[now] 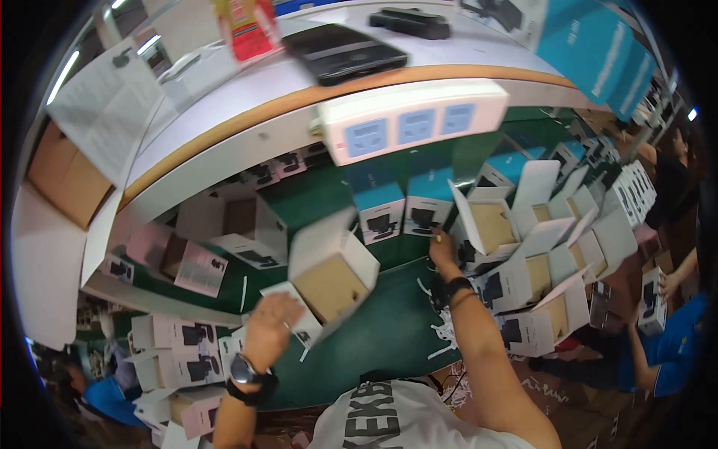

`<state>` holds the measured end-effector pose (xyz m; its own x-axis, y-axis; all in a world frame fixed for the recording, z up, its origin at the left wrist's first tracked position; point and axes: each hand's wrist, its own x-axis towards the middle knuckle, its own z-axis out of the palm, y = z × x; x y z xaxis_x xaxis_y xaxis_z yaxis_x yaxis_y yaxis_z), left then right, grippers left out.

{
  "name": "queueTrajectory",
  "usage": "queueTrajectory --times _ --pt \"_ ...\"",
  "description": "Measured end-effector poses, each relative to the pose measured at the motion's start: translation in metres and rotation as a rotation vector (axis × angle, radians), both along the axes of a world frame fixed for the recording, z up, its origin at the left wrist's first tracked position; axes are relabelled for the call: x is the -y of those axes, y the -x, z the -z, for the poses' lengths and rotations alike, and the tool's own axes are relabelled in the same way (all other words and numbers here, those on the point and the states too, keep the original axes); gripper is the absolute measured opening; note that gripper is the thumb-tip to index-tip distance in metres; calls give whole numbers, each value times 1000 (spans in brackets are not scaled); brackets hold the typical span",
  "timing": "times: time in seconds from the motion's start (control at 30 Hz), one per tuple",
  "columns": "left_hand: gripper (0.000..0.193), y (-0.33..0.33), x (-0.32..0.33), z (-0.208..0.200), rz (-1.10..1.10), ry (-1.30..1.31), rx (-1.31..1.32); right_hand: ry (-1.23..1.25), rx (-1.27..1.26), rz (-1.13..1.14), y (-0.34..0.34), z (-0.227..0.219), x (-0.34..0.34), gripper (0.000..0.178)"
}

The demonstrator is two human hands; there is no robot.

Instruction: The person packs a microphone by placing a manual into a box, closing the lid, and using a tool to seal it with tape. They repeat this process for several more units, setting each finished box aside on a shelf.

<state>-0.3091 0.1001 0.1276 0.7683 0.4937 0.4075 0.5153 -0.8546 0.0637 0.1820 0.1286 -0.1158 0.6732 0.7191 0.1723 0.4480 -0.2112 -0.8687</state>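
Observation:
My left hand (275, 325), smeared by motion, is at the lower left side of an open white box (329, 288). The box tilts, its brown cardboard inside facing me and a flap raised; it is blurred too. Whether my fingers grip it cannot be told. At the far side of the green work surface my right hand (443, 251) has its fingers curled, with a small yellowish spot at them. What they hold, if anything, is hidden. Right by those fingers stands a closed white and blue box (424, 213) with a dark device pictured on its front.
Several open white boxes (486, 224) crowd the right side. A white box (239, 224) stands at the left. Overhead, a shelf carries a black flat device (344, 52), and a long white panel (415, 123) hangs at its edge. A co-worker (673, 337) in blue holds a box at right.

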Motion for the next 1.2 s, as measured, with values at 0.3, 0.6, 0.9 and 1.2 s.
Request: queueTrajectory --times 0.3,0.6,0.9,1.2 --pt "59 40 115 37 -477 99 409 -182 -945 -799 231 -135 119 45" --pt "43 66 118 105 -414 795 1271 -134 115 -548 299 -140 87 22" --pt "56 286 104 284 -1282 326 -17 -45 241 -670 268 -196 162 30" --pt "32 231 54 241 -1254 522 5 -92 303 -778 284 -214 90 47"
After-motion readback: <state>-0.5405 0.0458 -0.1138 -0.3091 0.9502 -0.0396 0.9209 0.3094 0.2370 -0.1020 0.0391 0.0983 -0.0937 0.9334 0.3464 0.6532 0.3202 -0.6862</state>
